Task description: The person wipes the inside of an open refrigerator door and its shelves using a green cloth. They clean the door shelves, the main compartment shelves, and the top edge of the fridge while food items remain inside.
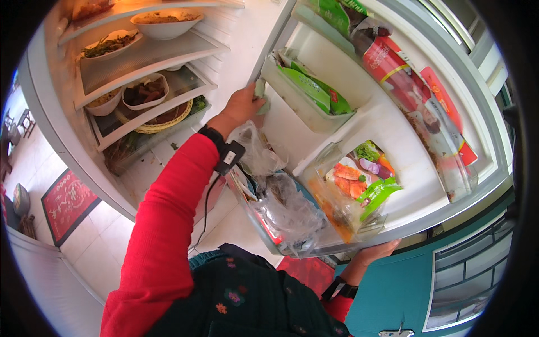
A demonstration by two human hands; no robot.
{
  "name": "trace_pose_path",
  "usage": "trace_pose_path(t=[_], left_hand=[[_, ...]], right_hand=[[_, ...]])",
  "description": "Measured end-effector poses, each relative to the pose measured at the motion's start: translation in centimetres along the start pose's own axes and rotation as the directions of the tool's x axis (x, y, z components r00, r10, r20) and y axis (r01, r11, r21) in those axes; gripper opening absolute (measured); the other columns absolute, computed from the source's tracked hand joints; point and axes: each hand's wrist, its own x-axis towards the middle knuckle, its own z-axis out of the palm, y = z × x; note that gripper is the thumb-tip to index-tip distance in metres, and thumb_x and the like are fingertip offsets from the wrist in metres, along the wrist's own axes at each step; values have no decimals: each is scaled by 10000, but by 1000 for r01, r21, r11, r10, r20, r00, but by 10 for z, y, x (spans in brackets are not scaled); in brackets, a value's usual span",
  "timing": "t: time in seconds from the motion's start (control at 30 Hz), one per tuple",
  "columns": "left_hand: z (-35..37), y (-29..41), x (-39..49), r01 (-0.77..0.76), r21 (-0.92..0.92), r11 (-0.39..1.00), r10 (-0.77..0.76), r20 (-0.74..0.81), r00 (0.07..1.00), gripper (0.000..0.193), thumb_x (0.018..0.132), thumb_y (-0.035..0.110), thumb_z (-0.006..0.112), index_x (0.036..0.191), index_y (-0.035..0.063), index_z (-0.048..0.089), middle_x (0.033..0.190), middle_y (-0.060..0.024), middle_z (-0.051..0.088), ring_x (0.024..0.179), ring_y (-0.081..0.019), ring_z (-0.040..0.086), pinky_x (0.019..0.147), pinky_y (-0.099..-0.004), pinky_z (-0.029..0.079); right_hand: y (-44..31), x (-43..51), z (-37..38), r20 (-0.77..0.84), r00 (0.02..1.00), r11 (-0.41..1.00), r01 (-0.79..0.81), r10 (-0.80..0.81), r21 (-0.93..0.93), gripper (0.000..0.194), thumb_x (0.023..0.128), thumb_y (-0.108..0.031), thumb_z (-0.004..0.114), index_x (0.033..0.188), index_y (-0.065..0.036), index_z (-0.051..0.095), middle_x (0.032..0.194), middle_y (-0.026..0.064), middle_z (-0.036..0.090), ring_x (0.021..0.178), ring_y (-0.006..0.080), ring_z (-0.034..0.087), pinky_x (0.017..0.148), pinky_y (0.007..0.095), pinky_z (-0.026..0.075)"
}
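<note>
My left hand (242, 104) holds a pale green cloth (262, 96) against the hinge-side edge of the open refrigerator door's inner face. Its fingers are bent over the cloth, part of which is hidden. My right hand (377, 252) grips the bottom rim of the refrigerator door (425, 231) in the picture, with part of the fingers hidden. Beside my left hand is a door bin (311, 101) with green packets (309, 86). Below it, crumpled clear plastic bags (290, 210) fill another bin. A food packet with a green end (370, 177) stands in a stained clear holder (332, 210).
Refrigerator shelves (147, 63) at the upper left bear dishes of food (166, 25) and bowls (145, 90). A woven basket (168, 120) sits lower. Large bottles with red labels (391, 63) lie along the door's far rack. A black device with a cable (229, 158) hangs at my left wrist.
</note>
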Motion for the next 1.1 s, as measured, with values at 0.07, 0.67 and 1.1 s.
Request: trace_pose_path(t=[0.07, 0.67, 1.1], left_hand=[[-15, -8, 3, -40, -204, 978, 51, 51, 997, 387, 875, 91, 679, 1229, 26, 537, 1043, -101, 666, 946, -206, 649, 829, -347, 524], [-1, -41, -26, -64, 234, 970, 33, 131, 991, 395, 876, 192, 671, 1221, 45, 548, 985, -217, 636, 877, -373, 630, 793, -416, 506], [-23, 33, 48, -397, -93, 913, 342, -352, 871, 351, 753, -19, 681, 1085, 84, 626, 987, -154, 607, 960, -390, 592, 842, -430, 504]], right_hand=[[0, 0, 0, 0, 997, 995, 74, -74, -67, 622, 1024, -428, 290, 1299, 94, 487, 1238, 257, 546, 1088, 330, 563, 899, 454, 484], [18, 1, -5, -40, 997, 997, -63, 64, 35, 655, 1028, -457, 273, 1296, 97, 495, 1236, 271, 542, 1100, 353, 558, 905, 479, 484], [11, 0, -10, -76, 978, 981, -194, 195, 21, 658, 1037, -479, 261, 1252, 90, 512, 1198, 235, 565, 1042, 315, 575, 850, 474, 508]])
